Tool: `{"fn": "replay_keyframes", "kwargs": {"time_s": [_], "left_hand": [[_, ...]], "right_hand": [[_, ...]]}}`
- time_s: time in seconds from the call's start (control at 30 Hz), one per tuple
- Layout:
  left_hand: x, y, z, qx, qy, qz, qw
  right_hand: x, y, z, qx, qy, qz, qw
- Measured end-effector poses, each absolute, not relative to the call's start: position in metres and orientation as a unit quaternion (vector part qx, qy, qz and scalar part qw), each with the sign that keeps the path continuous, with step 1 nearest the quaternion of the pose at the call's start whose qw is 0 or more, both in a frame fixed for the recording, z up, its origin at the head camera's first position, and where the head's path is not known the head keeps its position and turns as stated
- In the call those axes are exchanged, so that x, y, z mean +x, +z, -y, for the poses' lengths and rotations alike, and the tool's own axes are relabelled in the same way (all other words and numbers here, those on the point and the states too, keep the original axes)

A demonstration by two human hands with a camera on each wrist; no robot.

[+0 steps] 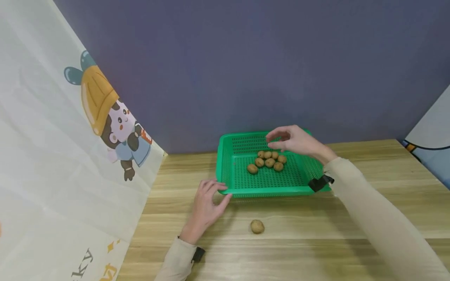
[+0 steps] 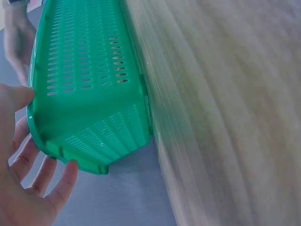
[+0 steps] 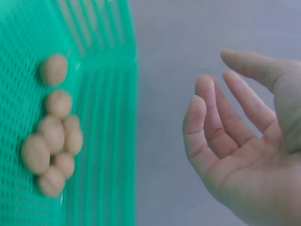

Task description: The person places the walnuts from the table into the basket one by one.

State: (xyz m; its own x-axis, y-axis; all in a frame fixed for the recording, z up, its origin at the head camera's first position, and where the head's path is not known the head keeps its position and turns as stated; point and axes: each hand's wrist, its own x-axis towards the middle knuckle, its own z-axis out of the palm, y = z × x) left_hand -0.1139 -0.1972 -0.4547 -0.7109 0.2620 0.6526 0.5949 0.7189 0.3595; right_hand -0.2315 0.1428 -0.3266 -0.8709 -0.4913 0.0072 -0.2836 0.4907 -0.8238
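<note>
A green plastic basket (image 1: 267,191) with perforated walls holds several small, round, brown potatoes (image 1: 269,162) clustered toward its far side. One more potato (image 1: 257,226) lies on the wooden table in front of the basket. My left hand (image 1: 207,205) is at the basket's near left corner; in the left wrist view its thumb touches the rim and its spread fingers (image 2: 61,188) lie along the corner. Above the far right part of the basket hovers my right hand (image 1: 295,139), fingers loosely curved. The right wrist view shows nothing between its fingers and thumb (image 3: 251,63).
A dark blue-grey partition (image 1: 246,70) rises right behind the basket. On the left hangs a white sheet (image 1: 38,136) with a cartoon figure. The wooden table (image 1: 369,187) extends on both sides, and a black cable (image 1: 429,148) runs at the far right.
</note>
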Motion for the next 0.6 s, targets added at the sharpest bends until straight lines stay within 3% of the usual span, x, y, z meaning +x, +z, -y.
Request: {"fn": "replay_keyframes", "kwargs": {"time_s": [0.17,0.33,0.6], "left_hand": [[-0.114,-0.455,0.197,-0.247,-0.287,0.877,0.295],[-0.113,-0.453,0.197,-0.251,-0.292,0.872,0.301],[-0.114,-0.455,0.197,-0.251,-0.291,0.874,0.299]], "right_hand": [[-0.176,-0.326,-0.143,-0.285,-0.466,-0.833,0.088],[-0.127,-0.350,-0.136,-0.347,-0.495,-0.789,0.111],[-0.097,-0.421,-0.119,-0.361,-0.496,-0.770,0.178]]}}
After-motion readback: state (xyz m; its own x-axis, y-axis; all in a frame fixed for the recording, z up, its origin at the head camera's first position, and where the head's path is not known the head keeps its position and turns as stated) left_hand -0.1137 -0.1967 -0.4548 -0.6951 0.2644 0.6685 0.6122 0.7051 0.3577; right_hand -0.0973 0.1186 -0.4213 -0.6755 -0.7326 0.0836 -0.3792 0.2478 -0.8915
